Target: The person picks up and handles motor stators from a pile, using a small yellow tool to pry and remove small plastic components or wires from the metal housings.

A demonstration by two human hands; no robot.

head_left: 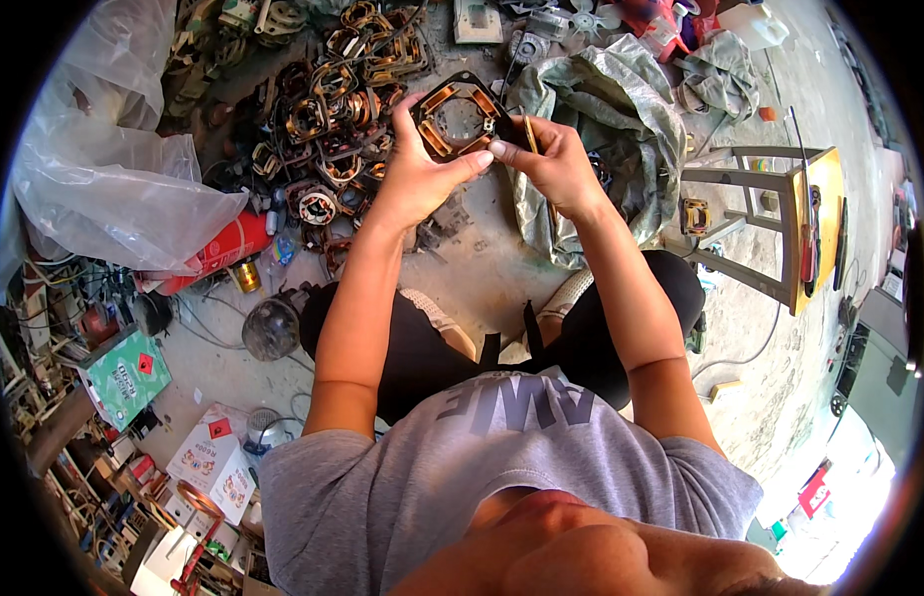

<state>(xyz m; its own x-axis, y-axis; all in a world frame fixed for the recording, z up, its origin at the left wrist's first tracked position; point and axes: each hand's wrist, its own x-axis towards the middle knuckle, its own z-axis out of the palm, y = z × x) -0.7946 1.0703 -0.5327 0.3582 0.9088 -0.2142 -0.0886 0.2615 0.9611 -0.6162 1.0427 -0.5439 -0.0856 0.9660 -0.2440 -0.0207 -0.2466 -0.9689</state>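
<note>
Both my hands hold a stator (pixel 440 97), a dark angular frame with copper windings round an open middle. My left hand (pixel 422 179) grips its left and lower edge, thumb along the near side. My right hand (pixel 556 169) pinches its lower right corner with the thumb. A slim brownish rod (pixel 529 135) also passes through the right hand's fingers; its kind is unclear. Just left of the stator lies a heap of similar copper-wound stators (pixel 333 124) on the floor. My right hand is nearest a crumpled grey-green sheet (pixel 606 94).
Clear plastic sheeting (pixel 114 169) and a red cylinder (pixel 228 243) are at left. A dark round motor-like part (pixel 271 328) sits by my left knee. At right stands a small wooden-topped stool (pixel 824 228) with tools on it. Cardboard boxes (pixel 212 457) are at lower left.
</note>
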